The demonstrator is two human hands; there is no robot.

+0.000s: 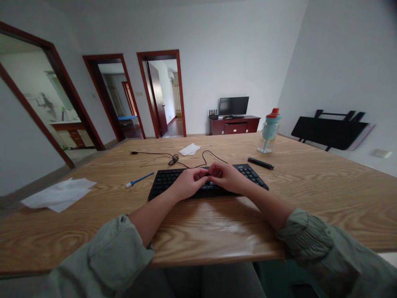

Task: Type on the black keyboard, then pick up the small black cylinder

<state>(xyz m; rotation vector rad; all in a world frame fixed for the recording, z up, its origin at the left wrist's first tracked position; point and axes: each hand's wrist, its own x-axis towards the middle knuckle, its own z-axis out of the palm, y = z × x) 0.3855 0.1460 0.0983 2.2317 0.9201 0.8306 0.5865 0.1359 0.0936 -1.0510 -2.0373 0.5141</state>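
A black keyboard (248, 171) lies flat on the wooden table (310, 194), its thin black cable (173, 158) coiled behind it. My left hand (187, 182) and my right hand (226, 176) rest over the keyboard's middle, fingertips meeting above the keys. The fingers look pinched together on something small that I cannot make out. Both forearms reach out from grey-green sleeves.
A blue and white pen-like tool (139, 179) lies left of the keyboard. White cloths (58, 194) sit at the table's left edge, a small white wipe (190, 149) behind. A teal bottle with an orange cap (269, 131) and a black stick (260, 163) stand right.
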